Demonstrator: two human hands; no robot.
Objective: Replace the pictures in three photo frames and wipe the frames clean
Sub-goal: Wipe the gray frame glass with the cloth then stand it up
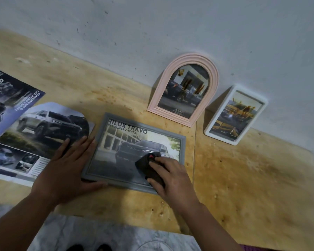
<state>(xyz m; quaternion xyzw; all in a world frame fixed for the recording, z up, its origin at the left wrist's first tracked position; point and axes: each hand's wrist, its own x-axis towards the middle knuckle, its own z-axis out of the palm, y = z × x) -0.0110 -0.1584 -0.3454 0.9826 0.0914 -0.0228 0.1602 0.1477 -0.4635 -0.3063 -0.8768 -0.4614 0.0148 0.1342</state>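
A person wipes a grey frame (134, 151) lying flat on a wooden worktop (252, 178). The right hand (172, 178) presses a dark cloth (150, 166) onto the glass at the frame's near right corner, fingers curled over the cloth. The left hand (69, 167) lies spread and flat against the frame's left edge, thumb along the near rail, fingers straight and holding nothing.

The unwiped glass stretches away from the cloth to the left and towards the wall, along the frame's long axis, which runs left to right with a slight tilt. The truck picture inside reads upright to the person, its title at the far edge. The right hand is the nearer to that glass, so the next strokes are likely its own, with the left bracing.

Under the left fingers lies a cut brochure page (34, 134). Beyond, a pink arched frame (185, 89) and a white frame (236, 115) lean upright against the wall (152, 24), both already holding truck pictures.
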